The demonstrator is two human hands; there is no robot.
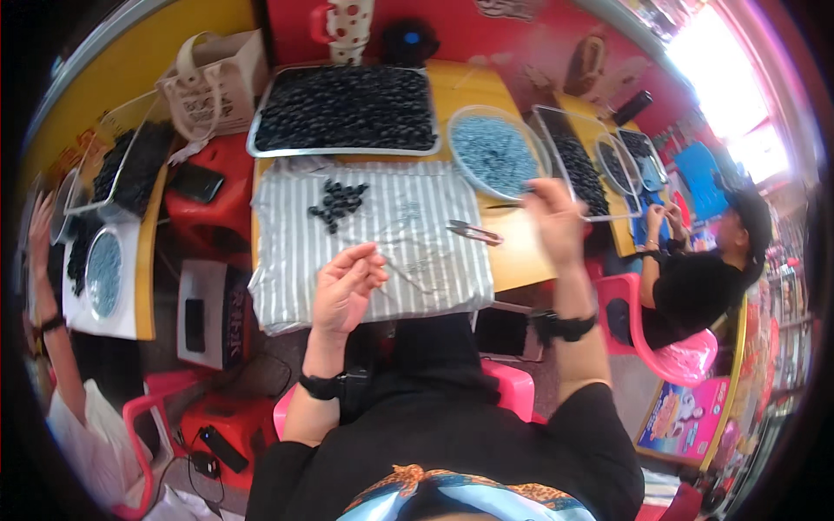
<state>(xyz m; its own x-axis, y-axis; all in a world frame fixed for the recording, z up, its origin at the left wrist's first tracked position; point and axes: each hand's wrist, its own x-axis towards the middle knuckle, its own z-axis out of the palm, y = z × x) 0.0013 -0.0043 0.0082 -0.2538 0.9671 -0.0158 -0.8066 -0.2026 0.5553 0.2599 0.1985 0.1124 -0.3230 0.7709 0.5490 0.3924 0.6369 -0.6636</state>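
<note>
Black beads [339, 203] are lying in a small loose cluster on a grey-and-white striped cloth [287, 282], toward its back left. At the far left, a co-worker's arm [54, 343] with a dark wristband is reaching up beside a neighbouring table, where more black beads are filling a clear tray and blue beads [106, 273] are sitting in a round dish. Next, a white tote bag [208, 95] is standing behind a red stool [213, 217], on which a dark phone [198, 183] is lying.

Farther right, a large silver-rimmed tray [382, 154] heaped with black beads is occupying the table behind the cloth. The wearer's left hand [349, 282] is hovering near the cloth's front, its fingers curling loosely toward the thumb and leaving little gap; whether they are holding anything, I cannot tell. Just right of it, a thin strand [404, 276] is trailing over the stripes.

Small snips [474, 232] are resting by the cloth's right edge, and behind them a round tub [451, 139] is holding many blue beads. The right hand [554, 217] is showing blurred in front of the tub, its fingers bending; its opening and any hold I cannot tell.

Beyond, a clear bin is containing further black beads, and at the far right a co-worker [708, 269] in black is sitting on a pink chair [691, 356].
</note>
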